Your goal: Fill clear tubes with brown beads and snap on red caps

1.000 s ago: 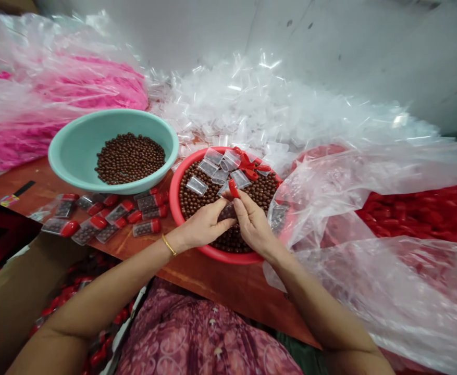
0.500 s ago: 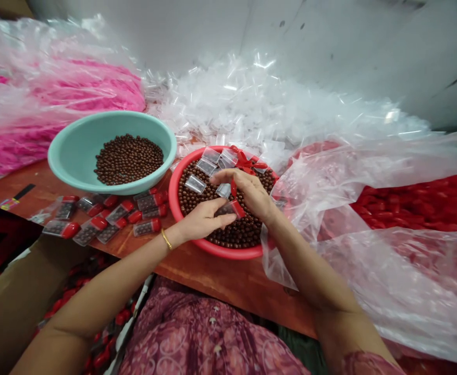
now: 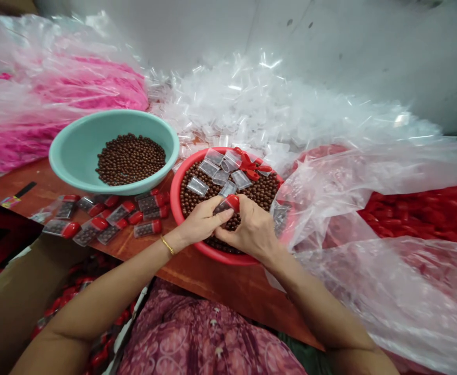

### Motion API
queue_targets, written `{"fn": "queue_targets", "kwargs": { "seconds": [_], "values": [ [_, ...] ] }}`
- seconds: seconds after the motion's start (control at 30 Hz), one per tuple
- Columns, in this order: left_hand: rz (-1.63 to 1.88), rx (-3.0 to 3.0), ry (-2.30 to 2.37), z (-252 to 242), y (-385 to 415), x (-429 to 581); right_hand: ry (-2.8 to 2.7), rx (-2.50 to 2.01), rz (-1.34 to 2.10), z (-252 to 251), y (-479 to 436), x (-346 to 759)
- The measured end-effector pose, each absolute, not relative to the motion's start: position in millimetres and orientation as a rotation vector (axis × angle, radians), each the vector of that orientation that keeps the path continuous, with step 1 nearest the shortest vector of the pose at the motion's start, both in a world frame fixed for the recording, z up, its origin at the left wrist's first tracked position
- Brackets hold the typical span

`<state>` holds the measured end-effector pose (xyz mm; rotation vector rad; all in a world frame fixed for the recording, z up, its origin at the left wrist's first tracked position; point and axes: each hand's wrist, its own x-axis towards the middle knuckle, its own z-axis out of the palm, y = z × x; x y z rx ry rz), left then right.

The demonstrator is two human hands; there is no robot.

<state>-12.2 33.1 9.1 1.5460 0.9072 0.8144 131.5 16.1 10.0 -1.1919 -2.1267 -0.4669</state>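
Observation:
Over a red basin of brown beads, my left hand is closed round a small clear container with a red cap. My right hand is beside the cap, its fingers curled against the container's right end; whether it grips the cap is partly hidden. Several clear empty containers lie on the beads behind my hands, with red pieces at the basin's back. Filled red-capped containers lie in a group on the table left of the basin.
A turquoise basin with brown beads stands at the left. Behind is a heap of clear containers. Bags of pink pieces and red pieces flank the table. Below left, a box holds red-capped containers.
My right hand has moved down from above the beads to the capped end of the container. The container, in my left hand, now points more upward, and the red pieces behind show more fully.

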Motion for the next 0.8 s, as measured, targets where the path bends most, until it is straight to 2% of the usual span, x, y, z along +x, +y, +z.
{"fn": "queue_targets", "kwargs": {
  "seconds": [0.17, 0.33, 0.4, 0.5, 0.57, 0.63, 0.73, 0.8],
  "values": [
    [0.856, 1.586, 0.957, 4.9, 34.1, -13.6, -2.108, -1.095, -0.461, 2.3, 19.6, 126.0],
    [1.063, 1.668, 1.056, 10.8, 26.0, -17.5, -2.288, -1.022, -0.093, 11.4, 22.3, 134.3],
    [1.096, 1.715, 1.173, 17.0, 14.9, -30.4, -2.304, -1.050, -0.017, 18.3, 33.7, 149.5],
    [1.102, 1.863, 1.572, 19.9, -5.5, -67.8, -2.201, -1.338, -0.127, 25.6, 61.9, 179.0],
    [0.962, 1.968, 1.925, 12.6, -15.8, -99.7, -2.211, -1.588, -0.203, 27.9, 81.0, 192.7],
    [0.661, 2.047, 2.193, -1.4, -20.3, -130.3, -2.299, -1.782, -0.199, 29.5, 94.7, 196.2],
    [0.236, 2.226, 2.300, -20.9, -17.7, -160.5, -2.410, -1.880, -0.141, 32.3, 102.3, 188.2],
    [0.160, 2.385, 2.252, -22.2, -13.3, -164.2, -2.381, -1.892, -0.127, 33.5, 100.4, 183.4]
  ]
}}
